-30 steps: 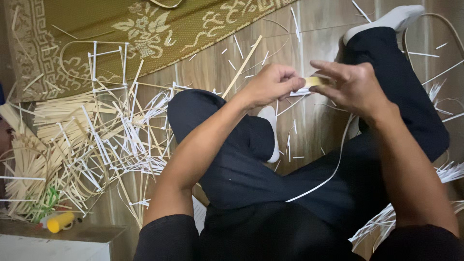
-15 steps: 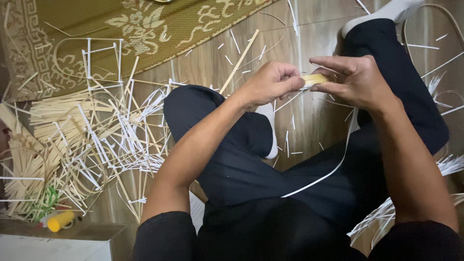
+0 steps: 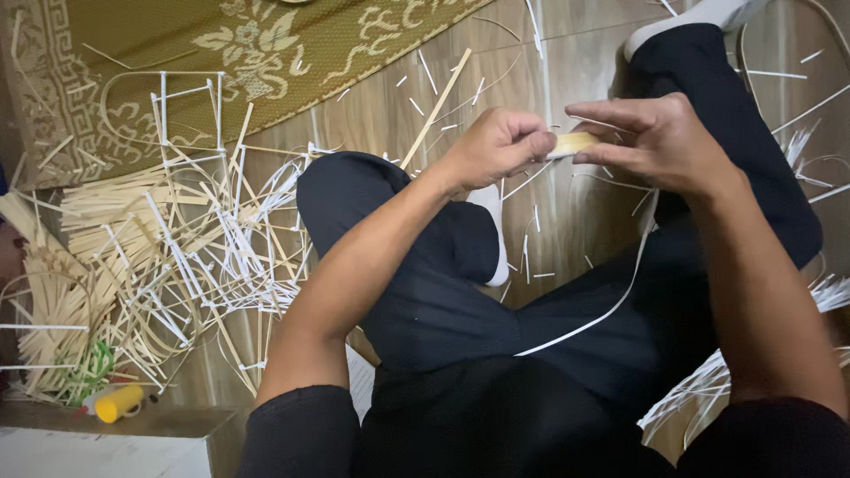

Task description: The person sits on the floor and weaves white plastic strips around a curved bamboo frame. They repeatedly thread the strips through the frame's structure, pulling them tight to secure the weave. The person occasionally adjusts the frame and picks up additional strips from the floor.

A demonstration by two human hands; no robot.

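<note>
Hands meet above our crossed legs: left hand (image 3: 498,146) and right hand (image 3: 655,142) pinch a pale yellow strip (image 3: 574,142), its white tail (image 3: 611,310) trailing toward 6 o'clock. Cut slivers (image 3: 195,257) litter the floor at 9 o'clock. We judge splitting underway, needing steady pull.

You're sitting on the wooden floor (image 3: 584,221) of a home used as a craft space: an olive patterned rug (image 3: 266,44) lies at the upper left, and cut bamboo strips (image 3: 168,257) pile up at the left.
</note>
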